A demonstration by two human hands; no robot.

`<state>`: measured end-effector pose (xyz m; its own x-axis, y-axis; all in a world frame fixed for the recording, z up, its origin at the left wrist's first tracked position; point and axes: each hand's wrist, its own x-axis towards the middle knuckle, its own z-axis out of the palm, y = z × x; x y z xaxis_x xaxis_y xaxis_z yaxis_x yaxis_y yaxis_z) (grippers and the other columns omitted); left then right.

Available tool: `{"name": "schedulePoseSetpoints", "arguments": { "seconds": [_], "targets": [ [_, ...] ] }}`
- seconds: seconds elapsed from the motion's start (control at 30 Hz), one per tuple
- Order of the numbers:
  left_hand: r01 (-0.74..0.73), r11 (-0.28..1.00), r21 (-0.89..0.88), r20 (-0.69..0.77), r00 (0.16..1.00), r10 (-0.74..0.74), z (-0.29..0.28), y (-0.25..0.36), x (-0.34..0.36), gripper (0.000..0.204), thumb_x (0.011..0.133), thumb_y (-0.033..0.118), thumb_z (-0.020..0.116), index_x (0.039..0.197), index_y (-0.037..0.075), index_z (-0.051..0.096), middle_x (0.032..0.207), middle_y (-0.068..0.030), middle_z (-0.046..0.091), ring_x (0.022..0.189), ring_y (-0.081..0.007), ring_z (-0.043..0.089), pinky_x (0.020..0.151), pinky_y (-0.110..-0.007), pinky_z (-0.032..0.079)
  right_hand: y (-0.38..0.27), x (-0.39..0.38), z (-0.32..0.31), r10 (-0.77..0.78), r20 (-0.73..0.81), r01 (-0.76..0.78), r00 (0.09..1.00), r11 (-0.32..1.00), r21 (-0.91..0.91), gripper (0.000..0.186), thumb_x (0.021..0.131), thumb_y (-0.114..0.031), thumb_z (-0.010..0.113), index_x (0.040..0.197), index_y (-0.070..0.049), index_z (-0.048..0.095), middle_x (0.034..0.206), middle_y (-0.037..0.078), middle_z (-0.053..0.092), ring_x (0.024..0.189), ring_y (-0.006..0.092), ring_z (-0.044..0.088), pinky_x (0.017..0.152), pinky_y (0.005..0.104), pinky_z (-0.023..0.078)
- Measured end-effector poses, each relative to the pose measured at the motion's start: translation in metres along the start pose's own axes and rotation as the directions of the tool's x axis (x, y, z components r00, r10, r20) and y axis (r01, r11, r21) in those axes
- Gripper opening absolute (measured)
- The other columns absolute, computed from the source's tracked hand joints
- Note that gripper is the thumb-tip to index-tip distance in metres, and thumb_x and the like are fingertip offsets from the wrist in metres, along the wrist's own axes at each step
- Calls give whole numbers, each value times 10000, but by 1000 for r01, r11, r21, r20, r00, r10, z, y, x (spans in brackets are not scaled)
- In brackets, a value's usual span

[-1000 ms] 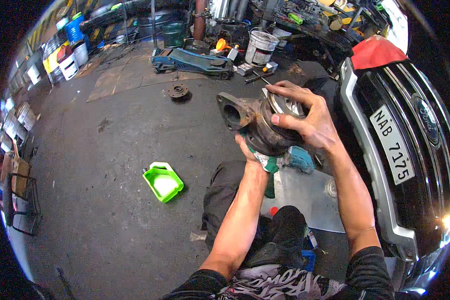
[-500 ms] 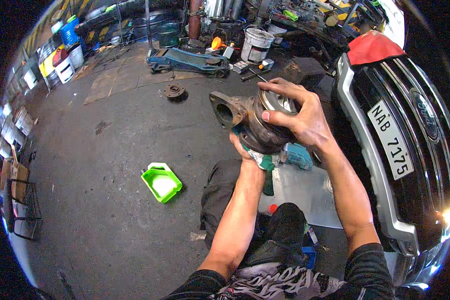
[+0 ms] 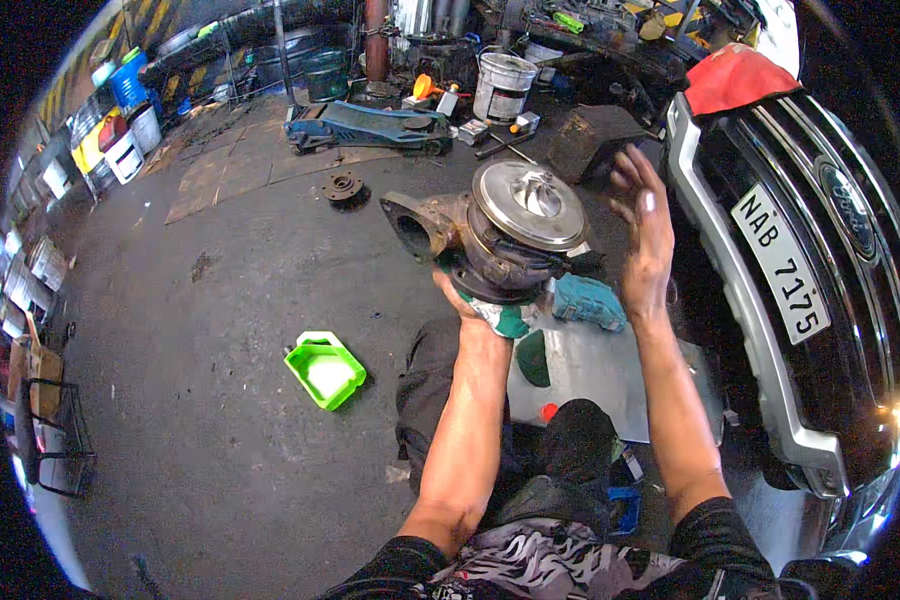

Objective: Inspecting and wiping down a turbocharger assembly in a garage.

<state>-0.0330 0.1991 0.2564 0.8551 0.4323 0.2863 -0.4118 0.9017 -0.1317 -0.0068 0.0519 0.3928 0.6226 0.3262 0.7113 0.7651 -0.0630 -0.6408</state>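
Note:
A turbocharger (image 3: pixel 500 255) is held up in front of me, its rusty flanged housing pointing left. On its top a shiny round plate with a finned wheel (image 3: pixel 542 195) faces upward. From below, my left hand (image 3: pixel 455 297) supports it, closed on it with a green and white rag (image 3: pixel 507 318) against its underside; most of those fingers are hidden. My right hand (image 3: pixel 648 230) is raised to the right of the turbocharger, fingers stretched out, touching nothing. Just beyond the rag, a teal power tool (image 3: pixel 587 302) lies on a grey metal sheet (image 3: pixel 595 385).
A cut-open green jug (image 3: pixel 327 372) sits on the floor to the left. Farther off are a round metal flange (image 3: pixel 343 187), a blue floor jack (image 3: pixel 370 128) and a white bucket (image 3: pixel 501 88). A vehicle's front (image 3: pixel 820 190) stands close on the right, a red cloth (image 3: pixel 738 78) over it.
My right hand has let go of the turbocharger's top and moved right, opening. The finned wheel and plate now show fully. My left hand has shifted slightly left with the turbocharger.

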Motion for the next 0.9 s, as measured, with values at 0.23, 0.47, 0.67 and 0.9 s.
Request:
{"name": "schedulePoseSetpoints", "arguments": {
  "seconds": [0.23,0.47,0.67,0.9],
  "targets": [
    [4,998,65,-56,998,0,11,-1,-5,688,897,626,399,1341,111,504,1371,-131,516,1202,-352,508,1019,-533,420,33,-79,-1,335,-100,-332,937,942,52,444,1013,-350,406,1296,-30,526,1255,98,559,1116,195,535,917,325,434],
    [11,1000,-23,-121,993,-14,7,-1,-5,669,897,605,419,1299,82,534,1319,-133,548,1170,-325,524,994,-502,442,37,-106,2,423,-12,-418,906,900,126,395,1024,-292,386,1244,-25,575,1212,91,582,1125,181,529,945,299,408],
    [6,1000,-15,34,999,-5,-11,7,-3,649,902,579,418,1308,86,531,1339,-141,536,1194,-342,514,1024,-520,413,14,-81,-2,244,-85,-240,966,969,56,554,1035,-385,250,1286,31,517,1263,160,563,1217,256,503,1023,377,387],
    [-12,997,78,35,999,9,-8,4,-5,653,915,578,382,1320,85,524,1353,-142,527,1209,-343,504,1038,-516,400,-63,-10,-7,-241,-360,297,901,949,108,735,1012,-464,96,1343,92,445,1412,274,427,1374,348,351,1164,442,198]
  ]
}}
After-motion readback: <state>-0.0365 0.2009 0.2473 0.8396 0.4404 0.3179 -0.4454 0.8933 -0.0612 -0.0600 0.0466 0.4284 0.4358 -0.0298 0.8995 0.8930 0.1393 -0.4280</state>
